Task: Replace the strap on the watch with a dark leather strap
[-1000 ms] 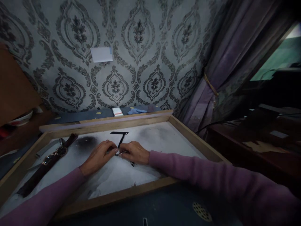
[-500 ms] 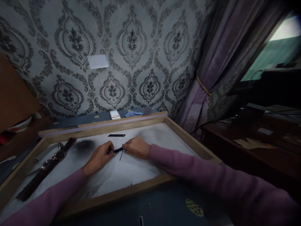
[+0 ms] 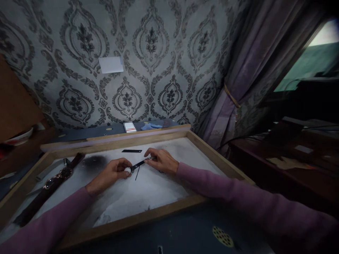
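Over the white floor of a shallow wooden tray, my left hand point(image 3: 113, 173) is closed in a pinch on a small watch point(image 3: 128, 169) with a round, bright silver case. A black strap point(image 3: 137, 165) runs from the case up to the right. My right hand point(image 3: 163, 161) is closed at the far end of this strap, where a small silvery piece shows at the fingertips; I cannot make out what it is. A thin black strip point(image 3: 137, 173) lies below the strap. Farther back on the tray floor rests a separate flat black strap piece point(image 3: 131, 151).
Two watches point(image 3: 57, 178) with dark brown bands lie at the tray's left side, beside a grey strap. The tray's raised wooden rim point(image 3: 159, 210) surrounds the work. Behind it are a blue cloth point(image 3: 151, 126) and a patterned wall; a purple curtain point(image 3: 219, 109) hangs at right.
My right hand has moved right, its index finger lifting, and more of the black strap shows. My left hand has shifted slightly, and the silver watch case is now visible.
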Demonstrator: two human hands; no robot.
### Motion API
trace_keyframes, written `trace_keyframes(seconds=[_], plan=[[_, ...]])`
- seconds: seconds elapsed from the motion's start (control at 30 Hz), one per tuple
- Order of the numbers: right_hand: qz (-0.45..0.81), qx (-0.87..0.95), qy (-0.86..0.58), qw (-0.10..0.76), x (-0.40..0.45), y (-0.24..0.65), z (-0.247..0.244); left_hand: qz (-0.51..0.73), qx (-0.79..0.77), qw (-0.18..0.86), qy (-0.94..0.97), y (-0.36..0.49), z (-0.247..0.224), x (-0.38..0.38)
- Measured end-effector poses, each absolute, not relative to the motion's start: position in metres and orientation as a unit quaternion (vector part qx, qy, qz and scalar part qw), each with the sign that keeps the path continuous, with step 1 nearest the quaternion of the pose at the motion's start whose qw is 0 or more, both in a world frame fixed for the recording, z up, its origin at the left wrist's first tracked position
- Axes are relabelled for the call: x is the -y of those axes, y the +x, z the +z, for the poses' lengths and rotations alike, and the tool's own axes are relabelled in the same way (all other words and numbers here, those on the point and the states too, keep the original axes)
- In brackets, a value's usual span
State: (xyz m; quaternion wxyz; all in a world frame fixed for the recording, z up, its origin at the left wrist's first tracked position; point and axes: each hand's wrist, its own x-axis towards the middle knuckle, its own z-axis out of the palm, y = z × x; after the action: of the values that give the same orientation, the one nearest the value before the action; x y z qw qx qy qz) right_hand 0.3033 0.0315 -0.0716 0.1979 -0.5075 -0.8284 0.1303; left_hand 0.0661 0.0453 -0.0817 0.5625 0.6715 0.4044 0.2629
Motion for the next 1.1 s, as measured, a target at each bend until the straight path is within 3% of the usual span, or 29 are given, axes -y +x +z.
trace_keyframes(seconds=[0.43,0.83,0.93,1.1], plan=[[0.175,0.875,-0.389,0.229,-0.034,0.279,-0.085,0.288,-0.384,0.624,0.617,0.063,-0.092,-0.049],[0.226,0.865,-0.364,0.26,-0.038,0.285,-0.087,0.281,-0.38,0.612,0.634,0.066,-0.081,-0.046],[0.3,0.821,-0.382,0.299,-0.038,0.283,-0.084,0.28,-0.383,0.607,0.638,0.065,-0.084,-0.048],[0.548,0.676,-0.327,0.368,-0.035,0.276,-0.076,0.275,-0.381,0.6,0.647,0.065,-0.093,-0.052]])
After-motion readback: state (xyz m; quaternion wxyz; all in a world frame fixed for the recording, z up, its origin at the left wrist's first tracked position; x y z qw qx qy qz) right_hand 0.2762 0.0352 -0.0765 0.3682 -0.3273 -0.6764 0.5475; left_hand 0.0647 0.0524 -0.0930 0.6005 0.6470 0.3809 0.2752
